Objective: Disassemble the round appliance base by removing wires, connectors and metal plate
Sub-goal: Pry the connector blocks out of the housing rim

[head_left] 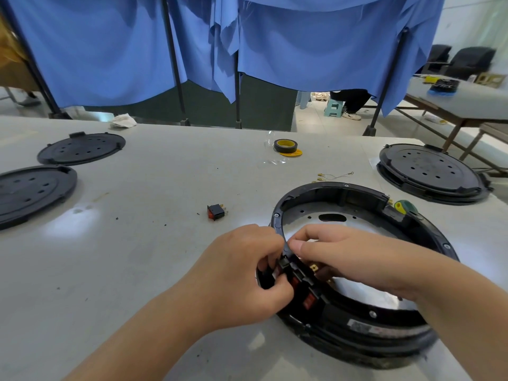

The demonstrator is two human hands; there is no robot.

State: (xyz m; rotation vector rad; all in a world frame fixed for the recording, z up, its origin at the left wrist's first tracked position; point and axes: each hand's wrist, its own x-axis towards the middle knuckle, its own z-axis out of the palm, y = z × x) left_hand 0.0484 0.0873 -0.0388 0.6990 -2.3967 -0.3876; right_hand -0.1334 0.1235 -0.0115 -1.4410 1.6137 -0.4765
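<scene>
Left hand (242,273): fingers pinched on a black rocker switch (291,273) set in the near-left wall of the base.
Right hand (346,257): reaching over the rim, fingertips pressed at the same switch — whether they clasp it cannot be told.
Round base (354,323): black ring on the grey table (137,257), shiny metal plate (330,224) inside.
Loose switch (216,212): just left of the base.
Wires (334,176): lying behind the base.
Tape roll (286,145): farther back.
Black covers (81,148): far left — another at right.

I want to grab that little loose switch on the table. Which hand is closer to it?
Left. The left hand is just below the loose switch, at the ring's near-left rim. The right hand reaches in over the round base, farther to the right of it.
</scene>
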